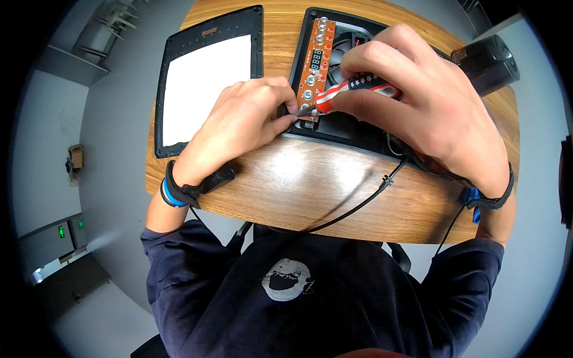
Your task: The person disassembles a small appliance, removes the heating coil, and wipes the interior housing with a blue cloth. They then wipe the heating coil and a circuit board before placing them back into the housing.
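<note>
My right hand [418, 89] is closed around a pair of pliers [332, 97] with a stars-and-stripes handle. Their grey metal tip reaches the near end of an orange circuit board [310, 82]. My left hand [253, 113] has thumb and index finger pinched together right at that tip; what lies between them is too small to make out. The board bears a dark digit display and several round metal parts. It sits along the left side of a black appliance housing [352, 136], where a fan [339, 52] shows partly behind my right hand.
A black-framed panel with a white sheet [209, 89] lies left of the housing. At the far right stands a black cylinder [486, 62]. A black cable [352, 213] runs from the housing over the wooden table's [286, 179] near edge. Both wrists wear black bands.
</note>
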Action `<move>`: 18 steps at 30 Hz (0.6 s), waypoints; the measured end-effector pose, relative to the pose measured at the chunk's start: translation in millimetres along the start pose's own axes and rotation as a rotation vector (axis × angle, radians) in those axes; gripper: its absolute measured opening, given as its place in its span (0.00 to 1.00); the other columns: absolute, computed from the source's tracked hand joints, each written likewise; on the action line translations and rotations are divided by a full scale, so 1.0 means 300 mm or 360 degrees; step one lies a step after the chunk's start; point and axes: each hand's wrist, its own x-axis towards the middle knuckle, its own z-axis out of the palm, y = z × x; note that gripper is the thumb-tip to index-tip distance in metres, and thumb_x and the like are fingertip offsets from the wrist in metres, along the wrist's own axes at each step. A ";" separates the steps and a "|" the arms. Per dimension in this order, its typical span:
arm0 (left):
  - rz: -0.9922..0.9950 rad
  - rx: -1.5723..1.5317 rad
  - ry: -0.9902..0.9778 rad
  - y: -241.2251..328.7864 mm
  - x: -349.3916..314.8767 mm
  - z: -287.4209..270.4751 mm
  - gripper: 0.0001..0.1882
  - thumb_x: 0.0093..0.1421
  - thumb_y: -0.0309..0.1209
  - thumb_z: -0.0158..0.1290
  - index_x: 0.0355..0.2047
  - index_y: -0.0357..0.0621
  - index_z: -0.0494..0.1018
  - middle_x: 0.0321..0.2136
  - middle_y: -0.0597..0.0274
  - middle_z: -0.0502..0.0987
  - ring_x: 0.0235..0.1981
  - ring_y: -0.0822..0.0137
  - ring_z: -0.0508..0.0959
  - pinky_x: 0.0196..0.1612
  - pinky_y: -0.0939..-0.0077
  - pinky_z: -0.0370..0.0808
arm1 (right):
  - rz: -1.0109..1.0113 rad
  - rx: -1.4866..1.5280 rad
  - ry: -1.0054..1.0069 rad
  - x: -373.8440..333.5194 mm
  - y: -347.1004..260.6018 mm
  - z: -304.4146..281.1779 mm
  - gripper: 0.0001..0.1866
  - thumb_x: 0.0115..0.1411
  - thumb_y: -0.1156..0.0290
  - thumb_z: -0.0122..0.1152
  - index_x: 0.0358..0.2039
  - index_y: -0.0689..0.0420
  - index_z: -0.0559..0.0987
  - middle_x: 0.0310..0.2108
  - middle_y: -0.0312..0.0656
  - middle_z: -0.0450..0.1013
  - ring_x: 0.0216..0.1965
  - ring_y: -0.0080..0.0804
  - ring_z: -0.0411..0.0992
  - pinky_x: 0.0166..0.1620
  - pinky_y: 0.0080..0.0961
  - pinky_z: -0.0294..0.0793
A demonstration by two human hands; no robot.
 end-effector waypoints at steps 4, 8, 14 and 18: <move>-0.0117 -0.0030 -0.0035 0.030 0.012 -0.016 0.07 0.61 0.26 0.70 0.38 0.40 0.85 0.33 0.56 0.86 0.32 0.56 0.88 0.39 0.59 0.82 | 0.0468 0.0462 -0.0024 0.020 -0.033 -0.024 0.14 0.61 0.69 0.76 0.49 0.50 0.89 0.50 0.41 0.76 0.51 0.38 0.78 0.52 0.30 0.83; -0.0111 -0.0035 -0.0041 0.006 0.000 0.000 0.07 0.61 0.25 0.70 0.39 0.41 0.85 0.32 0.58 0.85 0.30 0.59 0.86 0.37 0.62 0.82 | 0.0421 0.0362 -0.0265 0.043 -0.033 -0.109 0.19 0.66 0.68 0.77 0.56 0.53 0.83 0.49 0.46 0.75 0.53 0.41 0.79 0.57 0.31 0.84; -0.0062 -0.0092 -0.0110 -0.003 0.020 -0.007 0.07 0.61 0.26 0.71 0.38 0.43 0.85 0.33 0.58 0.83 0.29 0.63 0.84 0.35 0.66 0.81 | 0.0167 -0.0338 -0.0063 -0.045 -0.008 -0.095 0.14 0.55 0.73 0.75 0.44 0.50 0.90 0.48 0.40 0.78 0.49 0.40 0.78 0.46 0.33 0.81; -0.0078 -0.0108 -0.0144 -0.011 0.030 -0.009 0.06 0.60 0.25 0.71 0.36 0.42 0.85 0.33 0.59 0.84 0.29 0.63 0.85 0.34 0.67 0.81 | 0.0289 -0.0288 -0.0007 -0.167 0.044 -0.076 0.18 0.49 0.80 0.78 0.42 0.53 0.87 0.46 0.41 0.77 0.49 0.43 0.78 0.45 0.38 0.80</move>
